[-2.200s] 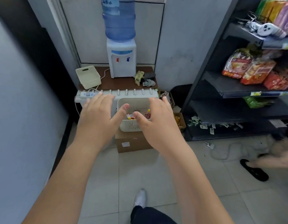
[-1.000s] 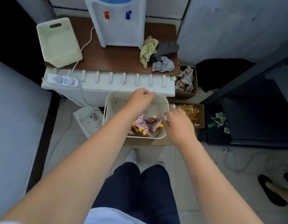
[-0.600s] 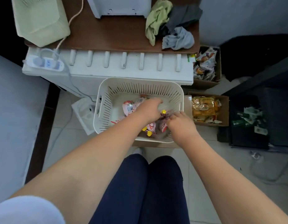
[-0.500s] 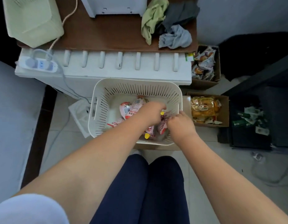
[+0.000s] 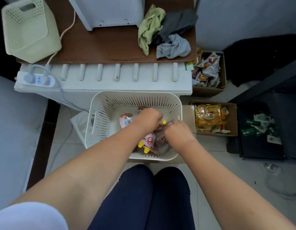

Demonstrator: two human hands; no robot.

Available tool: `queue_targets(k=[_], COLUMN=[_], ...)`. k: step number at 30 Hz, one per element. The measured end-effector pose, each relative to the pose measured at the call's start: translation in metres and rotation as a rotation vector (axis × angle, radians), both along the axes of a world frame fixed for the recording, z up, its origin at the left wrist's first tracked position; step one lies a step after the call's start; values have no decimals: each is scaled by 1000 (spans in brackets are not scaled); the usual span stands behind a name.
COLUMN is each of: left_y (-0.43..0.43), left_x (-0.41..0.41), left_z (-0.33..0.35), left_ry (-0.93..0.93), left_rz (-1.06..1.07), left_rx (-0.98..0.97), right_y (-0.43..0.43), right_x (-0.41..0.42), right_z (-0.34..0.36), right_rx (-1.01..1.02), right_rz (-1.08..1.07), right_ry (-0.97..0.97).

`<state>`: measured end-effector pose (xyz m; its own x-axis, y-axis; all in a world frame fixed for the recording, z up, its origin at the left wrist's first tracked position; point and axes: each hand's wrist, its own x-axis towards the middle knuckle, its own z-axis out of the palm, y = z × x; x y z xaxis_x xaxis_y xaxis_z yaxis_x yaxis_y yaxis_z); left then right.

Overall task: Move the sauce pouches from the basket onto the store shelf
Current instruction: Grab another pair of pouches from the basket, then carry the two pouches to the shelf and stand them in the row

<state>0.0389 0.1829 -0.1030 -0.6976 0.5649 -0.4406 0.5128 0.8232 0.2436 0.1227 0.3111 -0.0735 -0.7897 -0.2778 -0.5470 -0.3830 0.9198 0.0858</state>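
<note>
A white slotted basket (image 5: 134, 99) stands on a cardboard box in front of my knees. Inside lie several pink and red sauce pouches (image 5: 125, 121) with yellow caps. My left hand (image 5: 148, 117) reaches into the middle of the basket, its fingers curled round a pouch whose yellow cap sticks out beside the knuckles. My right hand (image 5: 175, 130) is down at the basket's right side, fingers curled on another pouch; the fingertips are hidden. The dark store shelf (image 5: 266, 82) shows at the right edge.
Two open cartons of snack packs (image 5: 208, 117) sit on the floor right of the basket. Behind it is a white unit with a power strip (image 5: 38, 79), a brown tabletop with rags (image 5: 164, 32) and a green basket (image 5: 27, 29).
Both hands have dropped from above the basket down into it and closed on pouches. The view has tilted down and come closer to the basket.
</note>
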Motion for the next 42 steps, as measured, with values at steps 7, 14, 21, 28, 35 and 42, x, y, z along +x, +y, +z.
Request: queue_targets(k=[7,14,21,28,35,42], left_y=[22,10,-10,-60,-86,-40], left_x=[4,5,-6,-26,-52,-70], left_z=[18,-2,81,275,437,544], left_ry=[-303,-128,-61,16,227,292], left_rz=[-167,-195,-197,-266,-406,-509], left_rx=[2,-82,-76,141,566,776], right_y=[-1,8,16,11,-5,-4], right_x=[2,20,35,31,20,34], right_z=[20,9,63,230,383,486], right_rx=[-9,-11,-378,-885,-1147,-1053], right_rz=[1,6,-407,-976,-1114,-1032], right_ry=[48,31,45,173,659,1242])
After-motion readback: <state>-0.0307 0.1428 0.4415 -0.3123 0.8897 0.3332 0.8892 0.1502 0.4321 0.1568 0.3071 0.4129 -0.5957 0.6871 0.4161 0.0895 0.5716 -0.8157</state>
